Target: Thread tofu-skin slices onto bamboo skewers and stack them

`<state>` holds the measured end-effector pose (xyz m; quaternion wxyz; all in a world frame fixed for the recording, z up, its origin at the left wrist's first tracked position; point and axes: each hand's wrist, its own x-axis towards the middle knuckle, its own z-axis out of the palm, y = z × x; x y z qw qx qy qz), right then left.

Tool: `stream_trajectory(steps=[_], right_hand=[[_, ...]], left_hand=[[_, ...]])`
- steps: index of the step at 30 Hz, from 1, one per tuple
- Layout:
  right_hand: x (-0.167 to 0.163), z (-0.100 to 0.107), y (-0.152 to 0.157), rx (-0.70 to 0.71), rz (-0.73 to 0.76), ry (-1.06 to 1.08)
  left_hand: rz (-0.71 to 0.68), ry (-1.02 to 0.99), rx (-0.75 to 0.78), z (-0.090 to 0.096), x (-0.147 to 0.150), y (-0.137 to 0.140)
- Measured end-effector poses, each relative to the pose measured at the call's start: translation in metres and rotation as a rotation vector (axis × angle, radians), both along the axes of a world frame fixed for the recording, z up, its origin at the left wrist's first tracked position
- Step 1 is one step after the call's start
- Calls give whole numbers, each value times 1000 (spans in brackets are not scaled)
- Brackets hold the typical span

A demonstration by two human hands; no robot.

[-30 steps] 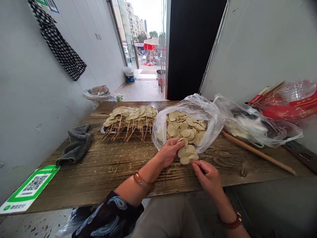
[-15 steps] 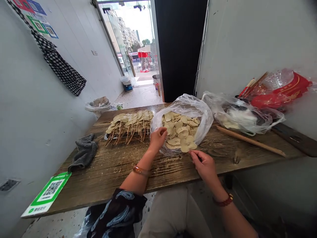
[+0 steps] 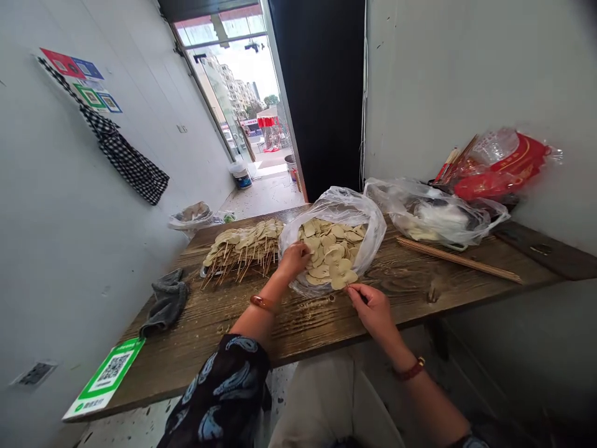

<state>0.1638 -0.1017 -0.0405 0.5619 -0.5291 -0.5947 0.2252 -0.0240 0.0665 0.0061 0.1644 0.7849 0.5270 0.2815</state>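
Observation:
My right hand (image 3: 372, 309) pinches the lower end of a thin wooden skewer (image 3: 347, 287) at the near edge of a clear plastic bag (image 3: 375, 231). Several flat, beige round slices (image 3: 342, 272) are threaded at its upper end. My left hand (image 3: 295, 258) is inside the left part of the bag's opening, thumb and fingers closed at the edge of a beige slice. Loose slices (image 3: 338, 234) of the same kind fill the bag. Left of the bag, filled skewers (image 3: 247, 244) lie in a layered pile, their bare sticks pointing towards me.
Bare skewers (image 3: 459, 258) lie in a bundle on the wooden table (image 3: 289, 339), right of the bag. Behind them are another plastic bag (image 3: 441, 214) and red packaging (image 3: 513, 168). At left are a grey cloth (image 3: 164, 302) and a green QR card (image 3: 105, 378).
The view has turned slightly, so the scene sits a little differently in the picture. Both hands keep nearly the same place at the bag, the right still on the skewer.

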Motion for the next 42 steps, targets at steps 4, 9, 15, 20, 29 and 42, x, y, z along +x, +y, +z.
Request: stream_trajectory(steps=[4, 9, 15, 20, 29, 42], right_hand=[[1, -1, 0, 5, 5, 19], [1, -2, 0, -30, 8, 32], [4, 4, -5, -109, 85, 53], [5, 7, -7, -151, 151, 23], [8, -4, -7, -247, 165, 25], [11, -3, -11, -327, 145, -21]], left_hand=[[66, -135, -27, 7, 0, -3], [26, -879, -434, 17, 3, -20], [-46, -1195, -667, 19, 6, -34], [-107, -1265, -724, 14, 5, -38], [-128, -1363, -650, -2, 5, -46], [-110, -1446, -670, -3, 3, -53]])
